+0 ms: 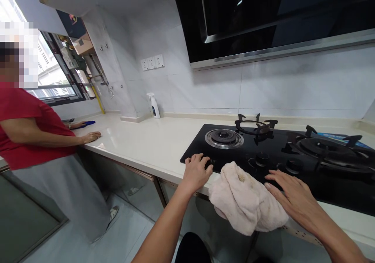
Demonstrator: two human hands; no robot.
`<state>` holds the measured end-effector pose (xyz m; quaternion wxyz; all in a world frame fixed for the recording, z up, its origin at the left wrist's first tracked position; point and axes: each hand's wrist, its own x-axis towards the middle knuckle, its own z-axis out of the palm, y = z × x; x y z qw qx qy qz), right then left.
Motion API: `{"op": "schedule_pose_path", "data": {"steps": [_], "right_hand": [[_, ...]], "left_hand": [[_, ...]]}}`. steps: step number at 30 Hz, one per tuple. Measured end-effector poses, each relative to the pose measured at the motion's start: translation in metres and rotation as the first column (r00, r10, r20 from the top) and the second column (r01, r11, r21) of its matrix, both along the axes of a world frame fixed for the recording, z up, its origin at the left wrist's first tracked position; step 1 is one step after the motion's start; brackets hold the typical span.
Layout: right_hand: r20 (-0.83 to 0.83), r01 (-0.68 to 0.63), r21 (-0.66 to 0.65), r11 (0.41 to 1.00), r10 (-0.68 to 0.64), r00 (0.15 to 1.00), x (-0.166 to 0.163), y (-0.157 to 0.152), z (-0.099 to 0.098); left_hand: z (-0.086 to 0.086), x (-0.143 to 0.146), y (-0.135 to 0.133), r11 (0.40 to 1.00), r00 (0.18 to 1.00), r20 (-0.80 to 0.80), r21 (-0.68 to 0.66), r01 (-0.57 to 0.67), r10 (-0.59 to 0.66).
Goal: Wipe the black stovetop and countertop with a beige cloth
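Observation:
My left hand point(197, 171) rests on the near left corner of the black glass gas hob point(293, 165), fingers spread and empty. My right hand point(290, 194) lies flat and open at the hob's front edge, its fingertips touching a crumpled cream cloth point(244, 200). The cloth hangs partly over the counter's front edge and has a small yellowish stain near its top. A bare burner point(224, 138) sits at the hob's left; its lifted-off pan support point(254, 126) lies behind it. Control knobs point(261, 159) sit just behind the cloth.
The pale counter point(146, 142) runs left to a window. A white spray bottle point(154, 106) stands by the wall. Another person in a red top point(26, 126) stands at the left, one hand point(91, 137) on the counter near a blue object point(88, 123). A black range hood point(263, 16) hangs above.

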<state>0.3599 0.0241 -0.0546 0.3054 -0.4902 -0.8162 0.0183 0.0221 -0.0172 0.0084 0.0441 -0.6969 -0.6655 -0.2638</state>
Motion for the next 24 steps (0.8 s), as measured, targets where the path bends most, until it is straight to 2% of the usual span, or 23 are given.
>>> {"op": "schedule_pose_path", "data": {"steps": [8,18,24], "right_hand": [[-0.006,-0.001,0.017,1.0,0.002,1.0,0.0,0.0,-0.003],[0.012,-0.008,-0.004,1.0,0.008,1.0,0.002,0.002,-0.002],[0.009,-0.009,0.007,1.0,0.009,1.0,0.002,0.002,-0.004]], "left_hand": [[-0.001,-0.003,0.0,0.996,0.997,-0.01,-0.023,-0.081,0.081],[0.01,-0.001,-0.007,0.995,0.996,0.054,-0.071,-0.067,0.071],[0.006,-0.002,-0.006,0.997,0.996,0.055,-0.05,-0.064,0.067]]}}
